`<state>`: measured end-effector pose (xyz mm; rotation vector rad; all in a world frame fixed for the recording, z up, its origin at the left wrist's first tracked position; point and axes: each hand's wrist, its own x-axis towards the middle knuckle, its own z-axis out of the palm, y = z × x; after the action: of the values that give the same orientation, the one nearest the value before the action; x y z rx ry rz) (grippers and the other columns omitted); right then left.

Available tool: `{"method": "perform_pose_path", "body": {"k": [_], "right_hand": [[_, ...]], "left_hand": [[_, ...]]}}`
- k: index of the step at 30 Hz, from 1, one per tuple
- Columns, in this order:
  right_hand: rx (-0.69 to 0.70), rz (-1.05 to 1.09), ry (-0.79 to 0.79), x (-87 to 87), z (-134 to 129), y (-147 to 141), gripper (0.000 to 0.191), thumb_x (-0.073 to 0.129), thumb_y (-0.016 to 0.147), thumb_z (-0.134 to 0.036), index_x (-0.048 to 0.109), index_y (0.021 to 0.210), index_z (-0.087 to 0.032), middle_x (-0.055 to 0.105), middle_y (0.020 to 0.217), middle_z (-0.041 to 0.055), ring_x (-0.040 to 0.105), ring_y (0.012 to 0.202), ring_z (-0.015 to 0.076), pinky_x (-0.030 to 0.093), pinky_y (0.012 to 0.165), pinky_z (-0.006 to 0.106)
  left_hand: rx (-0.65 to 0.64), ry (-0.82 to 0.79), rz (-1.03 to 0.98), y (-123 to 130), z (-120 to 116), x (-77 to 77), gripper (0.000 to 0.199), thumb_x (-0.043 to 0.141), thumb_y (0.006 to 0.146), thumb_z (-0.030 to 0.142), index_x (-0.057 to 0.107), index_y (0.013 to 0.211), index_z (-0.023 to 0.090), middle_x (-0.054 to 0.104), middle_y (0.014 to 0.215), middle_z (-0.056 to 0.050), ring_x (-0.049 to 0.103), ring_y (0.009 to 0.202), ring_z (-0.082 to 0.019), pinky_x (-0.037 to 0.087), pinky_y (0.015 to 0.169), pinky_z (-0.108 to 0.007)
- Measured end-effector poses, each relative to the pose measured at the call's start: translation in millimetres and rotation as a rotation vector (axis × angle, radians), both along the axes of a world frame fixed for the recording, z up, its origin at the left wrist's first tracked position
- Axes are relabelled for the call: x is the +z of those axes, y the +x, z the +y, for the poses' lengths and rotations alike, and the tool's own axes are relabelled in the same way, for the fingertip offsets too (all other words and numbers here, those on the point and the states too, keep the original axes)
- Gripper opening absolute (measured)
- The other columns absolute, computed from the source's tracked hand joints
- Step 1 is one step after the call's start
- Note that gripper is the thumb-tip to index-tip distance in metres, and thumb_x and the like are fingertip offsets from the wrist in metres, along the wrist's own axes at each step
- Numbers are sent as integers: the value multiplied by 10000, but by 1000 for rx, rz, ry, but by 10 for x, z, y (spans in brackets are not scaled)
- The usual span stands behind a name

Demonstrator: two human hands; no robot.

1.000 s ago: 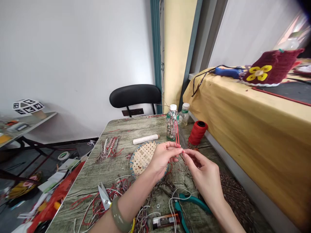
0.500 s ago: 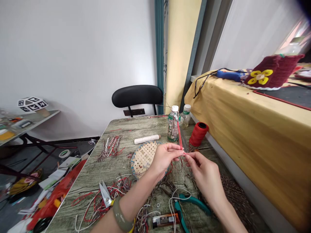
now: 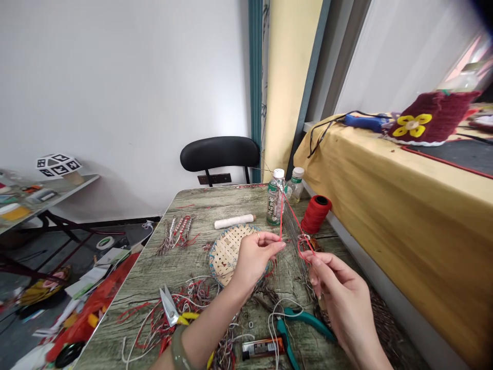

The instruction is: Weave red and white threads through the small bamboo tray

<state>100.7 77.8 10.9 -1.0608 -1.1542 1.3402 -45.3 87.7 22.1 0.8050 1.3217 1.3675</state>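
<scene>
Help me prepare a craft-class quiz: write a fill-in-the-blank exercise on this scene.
The left hand and right hand pinch cords coloured ____.
The scissors have ____ handles.
A green bangle circles the ____ forearm.
The chair backrest is coloured ____.
Missing words: red; yellow; left; black.

A smooth, rounded, grey-green bangle [image 3: 178,352] encircles the bare left forearm [image 3: 213,316]; beyond the bangle, a slim, gold-toned ring [image 3: 258,235] adorns the left hand [image 3: 251,258].
</scene>
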Motion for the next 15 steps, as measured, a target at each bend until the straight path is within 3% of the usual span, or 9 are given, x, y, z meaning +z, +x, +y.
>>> {"method": "perform_pose_path", "body": {"k": [5, 11, 15], "right_hand": [[51, -89, -15, 32, -74, 25, 262, 616, 726, -410, 637, 796, -158, 573, 571, 9, 488, 480, 118, 396, 447, 221], [42, -430, 367, 35, -139, 28, 143, 544, 783, -310, 610, 734, -193, 618, 895, 58, 572, 802, 184, 439, 605, 234], [175, -552, 341, 85, -176, 0, 177, 486, 813, -307, 573, 715, -188, 587, 708, 11, 531, 625, 144, 393, 537, 220]], "left_hand": [[-71, -70, -94, 8, -152, 37, 149, 696, 629, 249, 643, 712, 137, 662, 642, -38, 521, 520, -91, 414, 505, -201], [-160, -73, -185, 18, -203, 79, 166, 682, 661, 273, 669, 747, 131, 652, 794, -55, 451, 571, -65, 378, 483, -161], [-321, -87, -232, 14, -166, 120, 162, 673, 675, 274, 674, 740, 126, 651, 765, -64, 433, 541, -55, 358, 478, -158]]}}
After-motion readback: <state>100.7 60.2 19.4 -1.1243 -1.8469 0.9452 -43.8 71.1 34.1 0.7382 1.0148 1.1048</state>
